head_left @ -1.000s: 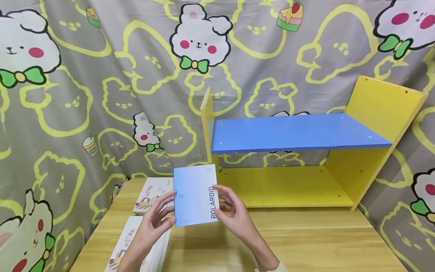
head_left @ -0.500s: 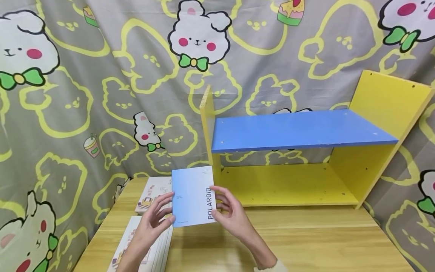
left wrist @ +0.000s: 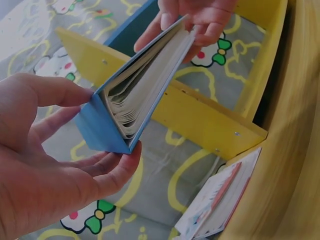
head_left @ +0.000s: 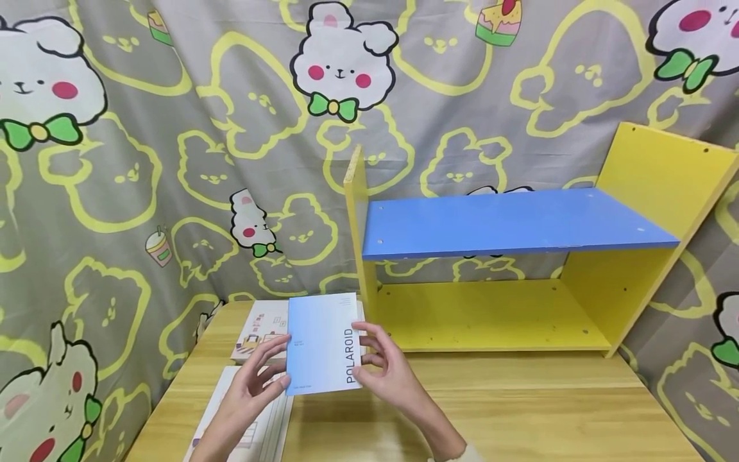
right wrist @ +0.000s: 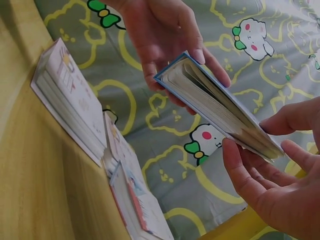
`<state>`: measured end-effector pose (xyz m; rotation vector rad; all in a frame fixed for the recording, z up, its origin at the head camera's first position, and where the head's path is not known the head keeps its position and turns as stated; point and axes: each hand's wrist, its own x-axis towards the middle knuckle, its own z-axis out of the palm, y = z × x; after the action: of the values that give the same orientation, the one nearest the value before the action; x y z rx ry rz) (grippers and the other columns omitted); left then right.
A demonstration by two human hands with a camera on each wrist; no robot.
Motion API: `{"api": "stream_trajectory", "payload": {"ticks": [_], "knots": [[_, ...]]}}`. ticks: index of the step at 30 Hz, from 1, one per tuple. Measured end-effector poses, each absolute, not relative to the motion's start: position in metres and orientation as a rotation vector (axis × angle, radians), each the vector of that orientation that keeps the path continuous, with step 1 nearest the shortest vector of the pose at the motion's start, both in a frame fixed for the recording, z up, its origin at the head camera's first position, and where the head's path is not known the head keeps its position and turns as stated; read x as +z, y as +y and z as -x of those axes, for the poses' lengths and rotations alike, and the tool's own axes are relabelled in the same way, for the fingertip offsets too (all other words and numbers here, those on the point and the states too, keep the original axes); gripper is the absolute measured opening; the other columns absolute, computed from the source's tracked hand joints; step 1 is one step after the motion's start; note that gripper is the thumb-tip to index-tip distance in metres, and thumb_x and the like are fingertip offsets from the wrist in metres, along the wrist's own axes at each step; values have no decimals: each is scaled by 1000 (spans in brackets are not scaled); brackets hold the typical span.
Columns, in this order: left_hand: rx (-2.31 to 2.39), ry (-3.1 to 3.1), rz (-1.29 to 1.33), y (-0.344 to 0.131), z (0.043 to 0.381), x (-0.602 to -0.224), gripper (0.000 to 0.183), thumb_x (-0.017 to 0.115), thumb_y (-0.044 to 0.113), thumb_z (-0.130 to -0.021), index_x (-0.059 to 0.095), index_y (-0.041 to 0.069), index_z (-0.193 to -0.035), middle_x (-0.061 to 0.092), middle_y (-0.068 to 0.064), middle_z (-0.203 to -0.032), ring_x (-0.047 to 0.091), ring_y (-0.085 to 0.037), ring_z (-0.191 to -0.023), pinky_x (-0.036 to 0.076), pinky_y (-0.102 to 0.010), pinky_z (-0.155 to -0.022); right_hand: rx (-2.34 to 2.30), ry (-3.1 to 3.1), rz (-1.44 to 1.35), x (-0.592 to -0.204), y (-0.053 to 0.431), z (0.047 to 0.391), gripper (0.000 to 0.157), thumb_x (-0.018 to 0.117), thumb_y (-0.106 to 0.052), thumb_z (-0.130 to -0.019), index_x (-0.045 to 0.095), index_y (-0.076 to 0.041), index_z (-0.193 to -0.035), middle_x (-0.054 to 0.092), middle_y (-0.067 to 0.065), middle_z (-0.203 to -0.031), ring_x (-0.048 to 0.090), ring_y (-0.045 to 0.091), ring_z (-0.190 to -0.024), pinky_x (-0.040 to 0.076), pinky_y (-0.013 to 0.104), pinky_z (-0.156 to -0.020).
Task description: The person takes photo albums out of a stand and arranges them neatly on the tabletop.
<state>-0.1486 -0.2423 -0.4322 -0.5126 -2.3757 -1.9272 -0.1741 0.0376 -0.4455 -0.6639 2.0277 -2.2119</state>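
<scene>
A small photo album (head_left: 320,343) with a blue-to-white cover printed POLAROID is held up over the table, cover toward me in the head view. My left hand (head_left: 251,385) grips its left edge, thumb and fingers on the blue spine (left wrist: 102,127) in the left wrist view. On the opposite side, my right hand (head_left: 389,372) pinches the edge between thumb and fingers. Both wrist views show the album's pages (right wrist: 210,97) slightly fanned between the covers. White books with printed pictures (head_left: 242,410) lie at the left, partly hidden behind my left arm.
A yellow shelf unit with a blue board (head_left: 514,221) stands at the back right. Another white picture book (head_left: 256,327) lies farther back on the wooden table (head_left: 491,410). A patterned curtain (head_left: 190,109) hangs behind everything.
The album and both hands have shifted a little left and down in the head view. Both hands keep their hold, and the head view itself has moved slightly.
</scene>
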Motion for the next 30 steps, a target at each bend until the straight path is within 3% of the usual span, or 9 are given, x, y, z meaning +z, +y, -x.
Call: {"api": "stream_trajectory", "payload": {"ticks": [4,12,20,30], "knots": [[-1899,-2410,538,-243,149,-432,60,63,3,-101,40,12,-156,38,-16,-154,60,-26,-119,56,-29,-91,-2196,2063,655,-446,37,175,73,71,4,-88,47,-24,-150,49,18,-147,61,32,-105,62,34,-78],[-1892,-2491,508,-244,147,-432,62,66,8,-100,40,16,-155,34,-15,-158,49,-42,-129,57,-32,-92,-2180,2077,614,-450,36,175,73,72,4,-87,47,-22,-151,49,18,-147,62,31,-103,61,30,-74],[-1889,-2519,399,-246,145,-436,62,67,11,-100,41,19,-155,41,-12,-155,55,-27,-125,55,-31,-95,-2190,2086,603,-454,33,173,71,73,2,-89,46,-20,-151,50,20,-145,64,32,-102,61,31,-79],[-1878,-2508,315,-243,144,-433,62,70,11,-98,44,18,-153,50,-18,-144,55,-33,-122,54,-29,-93,-2188,2051,616,-455,31,173,70,71,5,-88,47,-17,-150,52,21,-140,66,29,-97,61,29,-74]]}}
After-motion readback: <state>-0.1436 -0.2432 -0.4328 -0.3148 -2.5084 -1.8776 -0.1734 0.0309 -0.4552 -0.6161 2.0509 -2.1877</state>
